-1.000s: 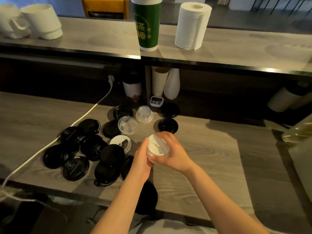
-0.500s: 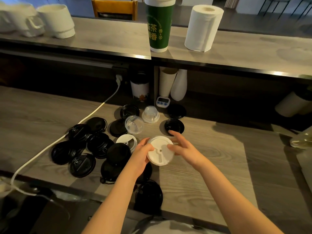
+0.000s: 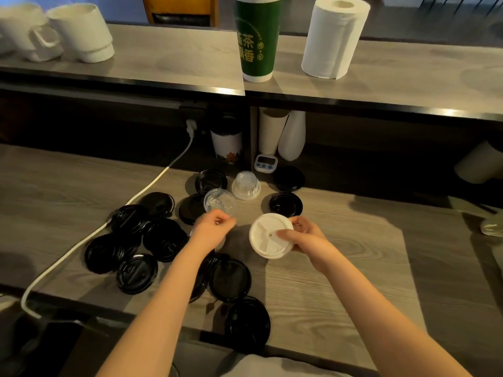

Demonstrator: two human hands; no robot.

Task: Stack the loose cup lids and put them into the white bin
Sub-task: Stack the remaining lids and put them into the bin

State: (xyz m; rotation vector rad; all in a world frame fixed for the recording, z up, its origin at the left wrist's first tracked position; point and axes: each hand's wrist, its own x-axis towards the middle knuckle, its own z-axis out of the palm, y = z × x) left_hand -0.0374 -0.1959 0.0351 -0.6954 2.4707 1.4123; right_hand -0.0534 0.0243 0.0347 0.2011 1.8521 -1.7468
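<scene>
Centrally, above a grey wood-grain counter (image 3: pixel 340 281), the right hand (image 3: pixel 307 238) holds a white lid (image 3: pixel 271 235). The thumb lies across the lid's top face and the fingers curl behind its far right edge. The lid is tilted, face up, and sits just left of that hand's palm, lifted off the counter.

The left hand (image 3: pixel 213 227) is apart from the white lid, to its left, with fingers curled. Its fingertips meet the near rim of a clear lid (image 3: pixel 219 201); whether they pinch it cannot be told.

Many black lids (image 3: pixel 166 239) lie loose on the counter, most left of and below the left forearm, some overlapping. Two more lie beyond the white lid.

A white cable (image 3: pixel 109 227) runs across the counter's left side. A small timer (image 3: pixel 265 163) stands at the back. On the raised ledge (image 3: pixel 163 58) behind stand a green cup (image 3: pixel 257 39) and a paper roll (image 3: pixel 334 36).
</scene>
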